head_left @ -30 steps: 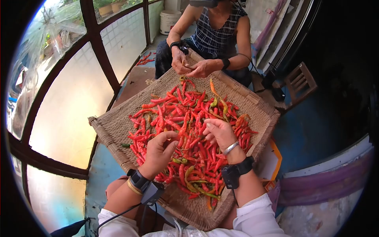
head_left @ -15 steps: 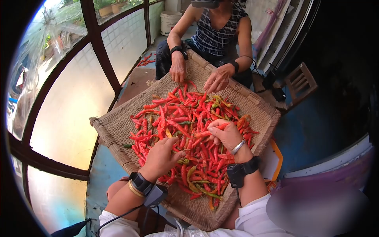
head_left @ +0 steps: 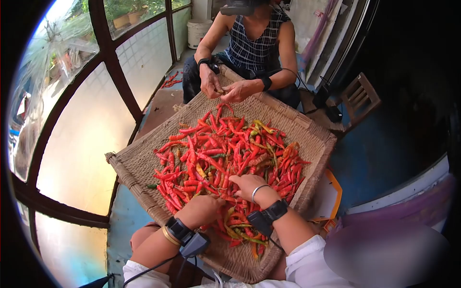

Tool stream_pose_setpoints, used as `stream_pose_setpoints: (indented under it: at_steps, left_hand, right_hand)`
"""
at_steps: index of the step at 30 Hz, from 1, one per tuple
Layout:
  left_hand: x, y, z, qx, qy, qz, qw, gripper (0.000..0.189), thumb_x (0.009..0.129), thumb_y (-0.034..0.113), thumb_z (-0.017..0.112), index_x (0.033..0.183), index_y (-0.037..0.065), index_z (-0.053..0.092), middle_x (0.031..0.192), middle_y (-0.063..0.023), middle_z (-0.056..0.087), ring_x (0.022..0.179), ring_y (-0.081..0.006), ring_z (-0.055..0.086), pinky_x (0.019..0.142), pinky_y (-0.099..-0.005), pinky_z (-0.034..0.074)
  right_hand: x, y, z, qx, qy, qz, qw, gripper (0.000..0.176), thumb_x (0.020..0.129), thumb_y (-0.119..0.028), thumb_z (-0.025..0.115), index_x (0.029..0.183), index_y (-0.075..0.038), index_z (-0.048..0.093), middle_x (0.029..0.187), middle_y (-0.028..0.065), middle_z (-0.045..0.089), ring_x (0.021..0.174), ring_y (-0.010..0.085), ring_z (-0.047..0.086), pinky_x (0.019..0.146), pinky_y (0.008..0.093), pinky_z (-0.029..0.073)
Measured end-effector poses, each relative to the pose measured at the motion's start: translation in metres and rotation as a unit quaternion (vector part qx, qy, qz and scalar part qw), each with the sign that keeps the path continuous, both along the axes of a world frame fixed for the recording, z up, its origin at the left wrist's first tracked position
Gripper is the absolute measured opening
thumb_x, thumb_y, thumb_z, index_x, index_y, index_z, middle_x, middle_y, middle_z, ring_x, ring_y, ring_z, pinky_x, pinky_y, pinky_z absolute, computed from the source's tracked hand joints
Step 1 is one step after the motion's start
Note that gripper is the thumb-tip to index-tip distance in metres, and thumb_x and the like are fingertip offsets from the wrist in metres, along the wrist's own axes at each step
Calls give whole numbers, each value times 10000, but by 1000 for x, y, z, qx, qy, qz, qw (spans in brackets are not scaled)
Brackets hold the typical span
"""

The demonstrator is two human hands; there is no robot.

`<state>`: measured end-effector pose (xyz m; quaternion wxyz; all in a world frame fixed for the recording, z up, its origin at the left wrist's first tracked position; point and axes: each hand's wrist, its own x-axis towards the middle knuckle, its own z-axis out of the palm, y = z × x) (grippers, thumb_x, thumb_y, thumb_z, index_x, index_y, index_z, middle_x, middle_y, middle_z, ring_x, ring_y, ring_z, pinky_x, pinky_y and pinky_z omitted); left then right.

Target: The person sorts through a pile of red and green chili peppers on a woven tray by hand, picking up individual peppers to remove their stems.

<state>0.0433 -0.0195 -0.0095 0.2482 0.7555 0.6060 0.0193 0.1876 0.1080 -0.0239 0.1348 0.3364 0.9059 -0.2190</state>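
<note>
A heap of red chili peppers [head_left: 211,156], with some green and yellowish ones among them, lies in a square woven tray [head_left: 127,156]. My left hand [head_left: 204,210] is closed low over the near part of the heap; its fingertips and whatever they grip are hidden. Close by on the right, my right hand [head_left: 253,187] bends its fingers down among the peppers. It seems to pinch a red chili pepper [head_left: 231,197] between the two hands, though its fingertips are partly covered.
Across the tray sits another person [head_left: 257,43], both hands together over the far edge, fingering something small. A white bucket [head_left: 198,33] stands behind. Right of the tray are a small wooden chair [head_left: 360,100] and an orange-edged board [head_left: 331,194]. Framed panels [head_left: 81,139] line the left side.
My right hand has moved down and left, from holding a red chili pepper up to beside my left hand. My left hand has lowered slightly. The other person's hands have come together.
</note>
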Motion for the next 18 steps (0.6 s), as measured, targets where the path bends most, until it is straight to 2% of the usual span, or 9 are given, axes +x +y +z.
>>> stream_pose_setpoints:
  at_steps: [2,4,6,10,13,16,18]
  left_hand:
    - [-2,-2,-6,7,3,3,1000,259,749,203,557,982,90,560,850,-114,556,744,-298,586,618,-397,474]
    - [-3,-4,-15,51,38,47,997,248,747,192,549,970,83,558,798,-123,568,706,-310,589,601,-403,476]
    - [-5,-2,-10,27,56,37,997,242,746,192,550,957,75,560,770,-125,575,692,-314,589,592,-402,476]
    - [-9,-3,-23,15,68,15,997,191,746,195,550,878,58,576,702,-128,586,687,-312,588,593,-403,475]
    - [-12,-2,-19,-2,61,7,998,164,737,197,559,823,61,592,713,-127,587,687,-304,588,597,-403,469]
    - [-15,0,9,-6,47,4,999,155,723,198,567,806,74,607,708,-132,587,690,-298,587,607,-397,465]
    - [-24,-1,7,-4,13,10,1000,159,713,194,577,816,77,610,709,-131,588,686,-297,587,607,-390,464]
  right_hand:
    - [-3,-1,-4,-5,-18,-7,1000,369,753,-207,607,1097,-130,497,930,161,593,909,344,559,762,429,452]
    - [-5,0,-6,-5,-39,-13,999,371,759,-203,603,1107,-136,491,933,160,593,914,343,559,765,431,452]
    - [-6,0,-8,3,-101,43,994,353,766,-201,597,1100,-139,503,945,160,594,913,334,563,777,428,452]
    - [-5,-7,-4,-13,-101,38,994,349,763,-191,594,1100,-136,518,977,151,591,913,327,565,785,422,453]
    - [-5,-7,-11,-6,-71,30,997,297,752,-203,595,1037,-124,577,953,131,608,898,305,576,777,400,457]
    - [-9,-6,-15,-53,-69,56,995,253,739,-231,603,964,-119,624,901,112,627,877,280,588,761,377,460]
    - [-12,-8,-15,-99,-56,73,991,223,730,-250,607,901,-114,653,862,108,635,854,268,594,754,370,459]
